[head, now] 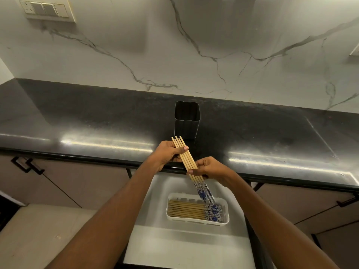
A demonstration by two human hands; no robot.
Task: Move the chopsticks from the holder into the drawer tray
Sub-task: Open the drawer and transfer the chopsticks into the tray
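A bundle of several wooden chopsticks (pixel 187 157) with blue-and-white patterned ends slants above the counter's front edge. My left hand (pixel 167 154) grips its upper, plain end and my right hand (pixel 208 168) grips it lower down; the patterned ends hang over the drawer. The black square holder (pixel 186 121) stands upright on the counter just behind my hands, and its visible inside looks empty. In the open white drawer (pixel 174 241) below sits a white tray (pixel 197 220) with several more chopsticks lying flat, patterned ends to the right.
The black stone counter (pixel 97 117) runs left to right with a marble backsplash behind it. A switch plate (pixel 47 9) is mounted at the top left. Cabinet doors with dark handles (pixel 27 165) flank the drawer on both sides.
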